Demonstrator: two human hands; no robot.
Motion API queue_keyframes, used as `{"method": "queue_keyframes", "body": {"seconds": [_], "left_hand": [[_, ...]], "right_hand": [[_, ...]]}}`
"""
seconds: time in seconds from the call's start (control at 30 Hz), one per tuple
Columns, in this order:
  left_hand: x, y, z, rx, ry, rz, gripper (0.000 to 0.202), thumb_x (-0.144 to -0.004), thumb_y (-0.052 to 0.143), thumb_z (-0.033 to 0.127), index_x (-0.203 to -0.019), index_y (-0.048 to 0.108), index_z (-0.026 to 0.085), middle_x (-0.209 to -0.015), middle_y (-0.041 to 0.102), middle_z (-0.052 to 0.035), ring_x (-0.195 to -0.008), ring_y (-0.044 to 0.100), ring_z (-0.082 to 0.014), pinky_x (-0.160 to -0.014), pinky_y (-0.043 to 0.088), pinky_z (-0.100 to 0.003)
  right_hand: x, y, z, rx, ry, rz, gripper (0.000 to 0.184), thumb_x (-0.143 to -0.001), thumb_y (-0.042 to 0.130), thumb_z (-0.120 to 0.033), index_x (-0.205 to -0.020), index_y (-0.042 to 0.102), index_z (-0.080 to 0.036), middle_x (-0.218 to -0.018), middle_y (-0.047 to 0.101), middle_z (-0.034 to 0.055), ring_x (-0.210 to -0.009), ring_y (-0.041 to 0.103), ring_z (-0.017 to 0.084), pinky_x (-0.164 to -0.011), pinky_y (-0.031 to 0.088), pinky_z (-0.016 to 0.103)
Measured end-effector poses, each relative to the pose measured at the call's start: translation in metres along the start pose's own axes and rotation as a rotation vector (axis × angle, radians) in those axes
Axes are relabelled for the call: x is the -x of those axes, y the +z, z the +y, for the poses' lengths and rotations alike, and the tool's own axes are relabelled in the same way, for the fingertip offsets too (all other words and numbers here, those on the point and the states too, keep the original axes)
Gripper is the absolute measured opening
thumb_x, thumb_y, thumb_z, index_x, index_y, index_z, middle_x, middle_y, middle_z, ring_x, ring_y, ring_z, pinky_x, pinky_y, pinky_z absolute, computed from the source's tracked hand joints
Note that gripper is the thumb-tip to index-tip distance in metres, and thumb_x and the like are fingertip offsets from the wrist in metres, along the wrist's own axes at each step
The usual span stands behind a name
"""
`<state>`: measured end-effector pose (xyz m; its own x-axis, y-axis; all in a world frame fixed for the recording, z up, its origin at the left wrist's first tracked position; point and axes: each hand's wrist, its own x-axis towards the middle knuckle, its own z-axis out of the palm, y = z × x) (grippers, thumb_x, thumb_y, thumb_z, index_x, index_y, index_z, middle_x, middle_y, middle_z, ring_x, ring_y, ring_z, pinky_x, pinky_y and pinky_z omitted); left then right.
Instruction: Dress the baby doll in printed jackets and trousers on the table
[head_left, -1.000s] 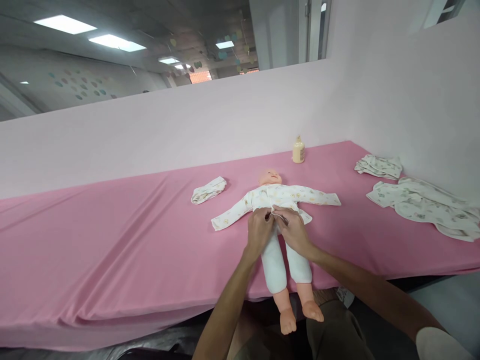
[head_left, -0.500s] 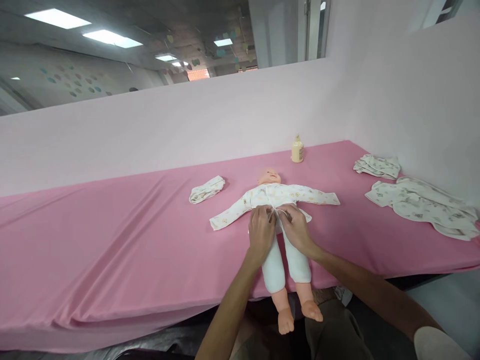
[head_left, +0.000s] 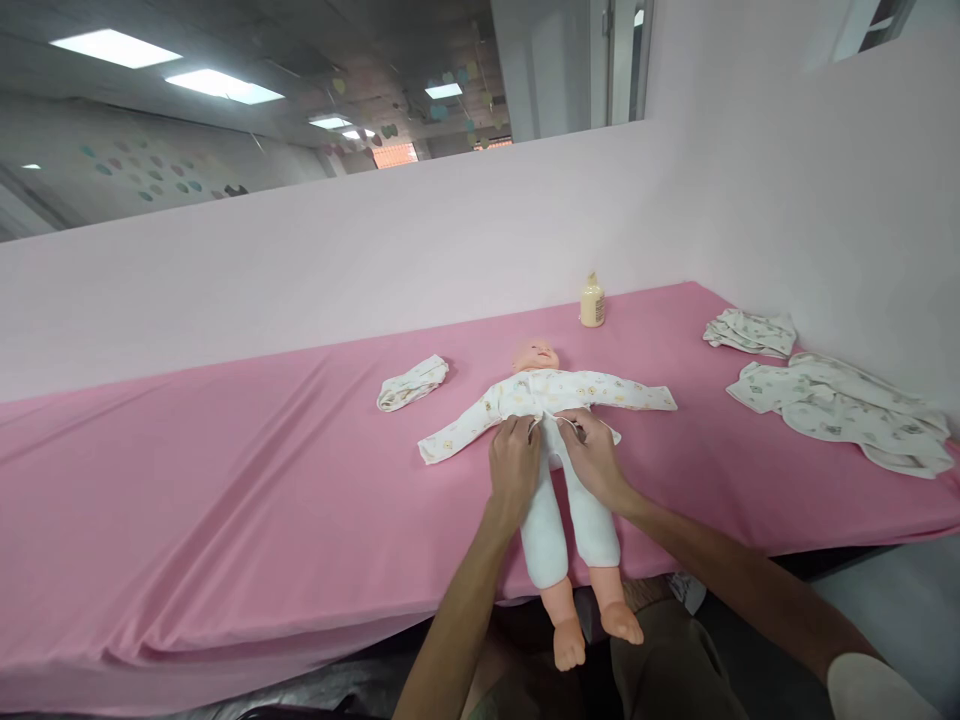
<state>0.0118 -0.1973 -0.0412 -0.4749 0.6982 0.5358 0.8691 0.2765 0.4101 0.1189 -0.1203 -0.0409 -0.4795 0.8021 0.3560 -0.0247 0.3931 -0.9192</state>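
Note:
A baby doll (head_left: 537, 356) lies on its back on the pink-covered table (head_left: 225, 480), its feet hanging over the near edge. It wears a white printed shirt (head_left: 555, 392) with the sleeves spread out and white trousers (head_left: 570, 515). My left hand (head_left: 514, 462) and my right hand (head_left: 592, 452) rest side by side at the doll's waist. The fingers of both are pinched on the lower hem of the shirt, where a thin tie shows between them.
A rolled white cloth (head_left: 412, 382) lies left of the doll. A small cream bottle (head_left: 592, 301) stands near the back wall. Two piles of printed baby clothes, a small one (head_left: 750, 332) and a larger one (head_left: 840, 412), lie at the right by the pink partition.
Both hands have stayed at the doll's waist with only small finger movements on the shirt hem. The view has shifted slightly.

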Motion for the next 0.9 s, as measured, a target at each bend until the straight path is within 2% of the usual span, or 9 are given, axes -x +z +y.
{"method": "queue_keyframes", "body": {"seconds": [0.23, 0.47, 0.67, 0.77, 0.9], "left_hand": [[-0.002, 0.002, -0.002, -0.154, 0.099, -0.007, 0.022, -0.094, 0.045, 0.015, -0.087, 0.066, 0.017, -0.083, 0.065, -0.0061, -0.07, 0.056, -0.0163, -0.061, 0.037, -0.027], [0.002, 0.008, -0.004, -0.229, 0.19, 0.0, 0.022, -0.095, 0.044, 0.015, -0.09, 0.066, 0.017, -0.081, 0.064, -0.0065, -0.073, 0.056, -0.0178, -0.064, 0.036, -0.028], [0.004, 0.011, -0.003, -0.23, 0.207, 0.057, 0.023, -0.091, 0.044, 0.008, -0.079, 0.062, 0.016, -0.074, 0.062, -0.0058, -0.07, 0.054, -0.0185, -0.06, 0.033, -0.029], [0.004, 0.012, -0.003, -0.192, 0.185, 0.067, 0.023, -0.088, 0.044, 0.005, -0.074, 0.059, 0.016, -0.072, 0.061, -0.0061, -0.069, 0.053, -0.0189, -0.061, 0.032, -0.03], [0.003, 0.008, -0.001, -0.032, 0.055, 0.022, 0.026, -0.088, 0.044, 0.01, -0.066, 0.053, 0.018, -0.068, 0.059, -0.0042, -0.065, 0.05, -0.017, -0.06, 0.032, -0.029]], "right_hand": [[0.002, 0.002, 0.0, -0.038, 0.039, -0.01, 0.027, -0.088, 0.048, -0.036, -0.093, 0.07, -0.021, -0.091, 0.071, 0.0034, -0.081, 0.062, 0.019, -0.076, 0.047, 0.032], [0.001, 0.005, 0.001, -0.062, 0.064, 0.01, 0.027, -0.089, 0.049, -0.034, -0.096, 0.071, -0.021, -0.093, 0.073, 0.0042, -0.082, 0.064, 0.019, -0.076, 0.05, 0.033], [0.003, 0.009, 0.003, -0.081, -0.045, -0.038, 0.025, -0.089, 0.051, -0.03, -0.097, 0.073, -0.021, -0.107, 0.072, 0.0062, -0.103, 0.065, 0.021, -0.096, 0.049, 0.038], [0.005, 0.01, 0.004, -0.083, -0.061, -0.06, 0.025, -0.089, 0.051, -0.028, -0.099, 0.074, -0.021, -0.114, 0.071, 0.0074, -0.111, 0.064, 0.021, -0.103, 0.047, 0.04], [0.007, 0.009, 0.004, -0.089, -0.021, -0.107, 0.026, -0.087, 0.053, -0.025, -0.101, 0.075, -0.02, -0.12, 0.069, 0.008, -0.116, 0.062, 0.022, -0.107, 0.046, 0.042]]}}
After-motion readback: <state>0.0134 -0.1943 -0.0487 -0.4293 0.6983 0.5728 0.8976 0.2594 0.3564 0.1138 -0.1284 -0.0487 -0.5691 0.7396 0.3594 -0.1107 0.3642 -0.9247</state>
